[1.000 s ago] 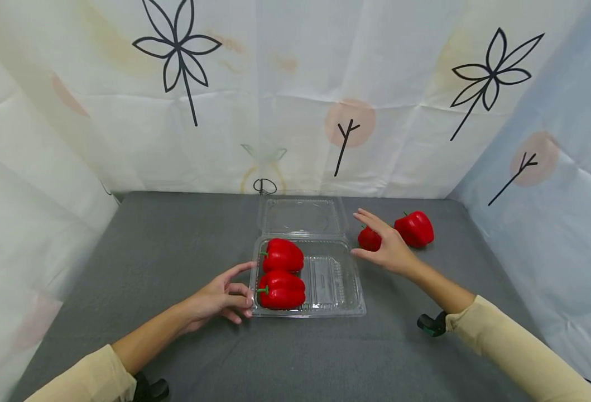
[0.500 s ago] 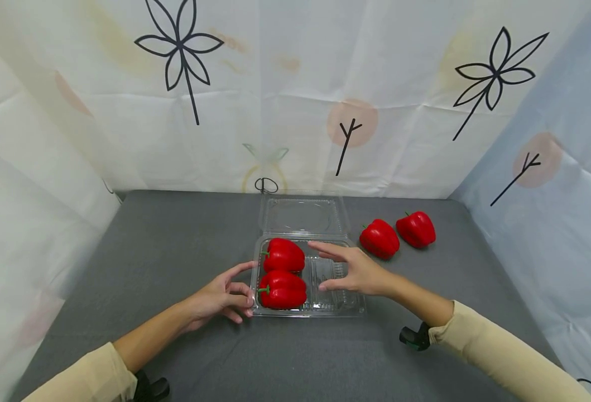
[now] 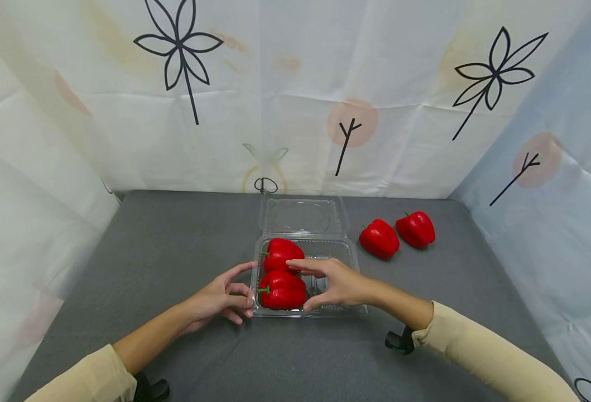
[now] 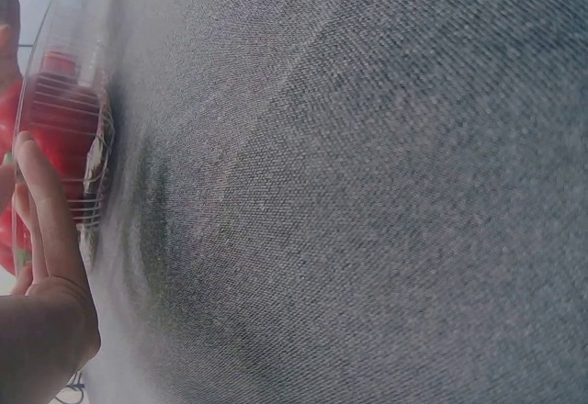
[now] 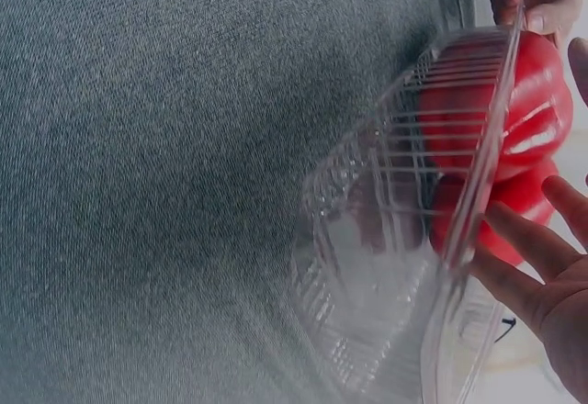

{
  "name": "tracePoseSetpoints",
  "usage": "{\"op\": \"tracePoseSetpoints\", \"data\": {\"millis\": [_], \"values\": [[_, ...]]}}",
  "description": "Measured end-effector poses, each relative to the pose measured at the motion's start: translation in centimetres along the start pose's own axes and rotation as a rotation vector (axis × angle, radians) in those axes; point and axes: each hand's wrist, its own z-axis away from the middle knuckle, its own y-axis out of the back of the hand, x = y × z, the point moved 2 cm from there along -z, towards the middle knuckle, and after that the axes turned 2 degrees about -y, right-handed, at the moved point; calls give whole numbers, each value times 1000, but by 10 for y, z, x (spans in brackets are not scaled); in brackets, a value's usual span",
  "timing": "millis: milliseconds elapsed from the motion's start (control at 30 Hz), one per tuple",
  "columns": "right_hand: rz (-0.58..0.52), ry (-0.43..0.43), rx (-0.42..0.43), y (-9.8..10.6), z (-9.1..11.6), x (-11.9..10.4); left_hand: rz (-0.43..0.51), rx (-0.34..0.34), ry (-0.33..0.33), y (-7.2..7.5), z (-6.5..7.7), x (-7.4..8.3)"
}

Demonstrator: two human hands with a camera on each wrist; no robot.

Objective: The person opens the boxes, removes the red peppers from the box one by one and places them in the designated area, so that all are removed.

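Observation:
Two red bell peppers lie in the left half of an open clear plastic clamshell container [image 3: 332, 307], the front pepper [image 3: 281, 291] against the back pepper [image 3: 281, 251]. My left hand [image 3: 222, 298] holds the container's left rim, thumb and fingers on either side of it; in the left wrist view its fingers [image 4: 55, 220] lie along the clear wall. Above the tray my right hand [image 3: 337, 283] spreads thumb and fingers around the front pepper's right end. The right wrist view shows these fingers [image 5: 528, 239] extended near the peppers; whether they touch I cannot tell.
Two more bell peppers, a nearer one [image 3: 379, 239] and a farther one [image 3: 416, 229], lie on the grey table [image 3: 185, 234] right of the container. Its lid [image 3: 302, 218] is folded back toward the patterned cloth wall [image 3: 295, 100].
My right hand has moved left and toward me, from beside the loose peppers to over the container by the front pepper. The left hand has kept its place on the rim.

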Motion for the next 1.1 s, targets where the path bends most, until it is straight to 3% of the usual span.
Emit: {"op": "tracePoseSetpoints", "data": {"millis": [500,833,1100], "values": [[11,-3,-44,-7,-9,-4,-5,11,0,0,0,-1],[178,-60,-59,-12,-15,-4,10,-1,-16,-1,0,-1],[165,-81,-66,-12,-15,-5,13,4,-14,-2,-1,-1]]}}
